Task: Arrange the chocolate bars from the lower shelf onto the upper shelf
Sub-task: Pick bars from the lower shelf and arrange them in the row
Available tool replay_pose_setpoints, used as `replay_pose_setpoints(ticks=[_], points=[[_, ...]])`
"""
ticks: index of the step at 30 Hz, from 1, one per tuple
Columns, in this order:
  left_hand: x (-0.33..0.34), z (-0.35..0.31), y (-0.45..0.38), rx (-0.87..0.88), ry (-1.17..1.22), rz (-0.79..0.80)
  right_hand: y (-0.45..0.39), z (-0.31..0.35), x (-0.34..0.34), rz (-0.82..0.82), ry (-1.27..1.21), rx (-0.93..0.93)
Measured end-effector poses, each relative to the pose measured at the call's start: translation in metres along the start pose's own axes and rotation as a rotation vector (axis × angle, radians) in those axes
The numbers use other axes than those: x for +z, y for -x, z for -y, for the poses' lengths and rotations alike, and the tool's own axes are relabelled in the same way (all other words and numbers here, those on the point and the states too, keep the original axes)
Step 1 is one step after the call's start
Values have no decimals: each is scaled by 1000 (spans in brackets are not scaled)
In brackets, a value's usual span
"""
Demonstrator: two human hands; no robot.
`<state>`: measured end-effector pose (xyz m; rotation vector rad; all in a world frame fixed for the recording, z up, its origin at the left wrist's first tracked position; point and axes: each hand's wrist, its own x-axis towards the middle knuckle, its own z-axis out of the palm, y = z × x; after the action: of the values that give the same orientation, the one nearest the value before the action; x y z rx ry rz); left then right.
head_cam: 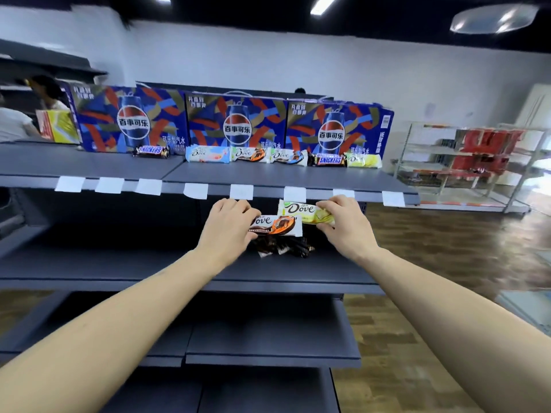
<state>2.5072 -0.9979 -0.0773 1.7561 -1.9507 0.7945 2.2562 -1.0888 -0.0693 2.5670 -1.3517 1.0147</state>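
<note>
Along the back of the upper shelf (89,168), standing side by side: three blue cola cartons (235,123), filling most of its width. Just in front of the cartons, lying in a row: a lone Snickers bar (151,151) off to the left, then a pale blue Dove bar (207,154), an orange-marked Dove bar (249,154), a third Dove bar (287,156), a second Snickers bar (328,160) and a yellow-green Dove bar (364,160). Hanging along the shelf's front edge: white price tags (109,185). Lower down, resting on the lower shelf (119,263): a small heap of dark-wrapped bars (286,248), partly hidden behind the hands. Reaching in above that heap, the left hand (228,226), fingers curled and gripping the left end of a brown-and-orange Dove bar (275,225). Beside it, the right hand (346,225), pinching the right end of a pale green Dove bar (301,212), that bar overlapping the brown one's upper right corner, both held clear of the lower shelf, just below the upper shelf's edge.
</note>
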Motion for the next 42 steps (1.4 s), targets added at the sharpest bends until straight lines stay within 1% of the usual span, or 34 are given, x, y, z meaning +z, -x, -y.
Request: replay_pose_setpoints(ticks=[10, 16, 21, 28, 39, 42], points=[[25, 54, -93, -7, 24, -85, -98, -21, 13, -70, 88, 42], [56, 91, -134, -9, 7, -49, -146, -32, 37, -51, 116, 68], [79, 115, -162, -45, -14, -7, -176, -40, 56, -36, 93, 65], [102, 125, -199, -104, -43, -1, -224, -65, 74, -43, 100, 15], [134, 134, -234, -233, -182, 112, -273, -88, 102, -9, 28, -81], [145, 138, -242, -266, -182, 125, -285, -90, 108, -16, 19, -81]])
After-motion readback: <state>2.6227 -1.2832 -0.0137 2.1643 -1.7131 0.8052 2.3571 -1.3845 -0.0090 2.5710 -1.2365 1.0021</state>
